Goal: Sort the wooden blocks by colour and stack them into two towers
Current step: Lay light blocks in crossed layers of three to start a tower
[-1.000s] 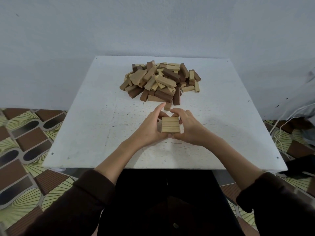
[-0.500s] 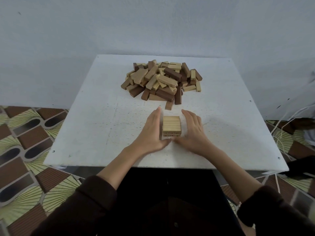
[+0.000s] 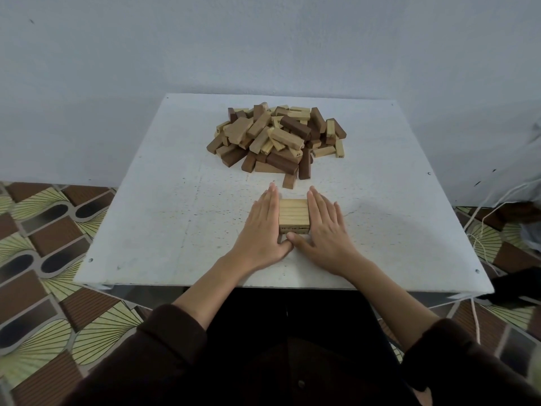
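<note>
Between left hand (image 3: 261, 230) and right hand (image 3: 325, 231) — pale block stack (image 3: 294, 213), touching both.

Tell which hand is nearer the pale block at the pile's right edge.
Right. The right hand sits right of the stack, front-left of the pale block; the left hand is across the stack, farther left.

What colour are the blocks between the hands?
Pale, light wood; the blocks show best in head view.

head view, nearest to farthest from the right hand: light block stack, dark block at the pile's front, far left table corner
1. light block stack: touching the right hand, on its left
2. dark block: just ahead, at the front of the pile
3. table corner: far back left
</note>
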A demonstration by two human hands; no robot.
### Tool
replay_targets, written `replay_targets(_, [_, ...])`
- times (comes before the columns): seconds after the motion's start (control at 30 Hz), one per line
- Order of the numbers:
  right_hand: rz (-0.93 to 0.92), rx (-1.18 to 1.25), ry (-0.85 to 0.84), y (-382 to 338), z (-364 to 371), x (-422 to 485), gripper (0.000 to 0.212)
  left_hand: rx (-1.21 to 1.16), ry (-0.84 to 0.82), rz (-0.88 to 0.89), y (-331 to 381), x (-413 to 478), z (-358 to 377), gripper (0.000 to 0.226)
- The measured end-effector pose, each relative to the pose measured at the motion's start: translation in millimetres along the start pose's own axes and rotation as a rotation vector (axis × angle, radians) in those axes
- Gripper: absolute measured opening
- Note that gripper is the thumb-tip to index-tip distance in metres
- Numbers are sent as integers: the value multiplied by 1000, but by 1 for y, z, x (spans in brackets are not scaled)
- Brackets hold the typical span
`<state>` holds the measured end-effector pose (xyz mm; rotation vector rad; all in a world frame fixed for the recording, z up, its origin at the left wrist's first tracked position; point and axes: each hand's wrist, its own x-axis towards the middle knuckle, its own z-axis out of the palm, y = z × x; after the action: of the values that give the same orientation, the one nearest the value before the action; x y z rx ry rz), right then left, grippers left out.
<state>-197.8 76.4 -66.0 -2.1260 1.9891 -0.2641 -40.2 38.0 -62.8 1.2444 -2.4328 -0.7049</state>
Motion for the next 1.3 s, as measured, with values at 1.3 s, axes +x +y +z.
replay_targets(1.3, [9, -59, -19, 1, 4, 0, 113, 119, -21, -57, -2, 1, 3, 94])
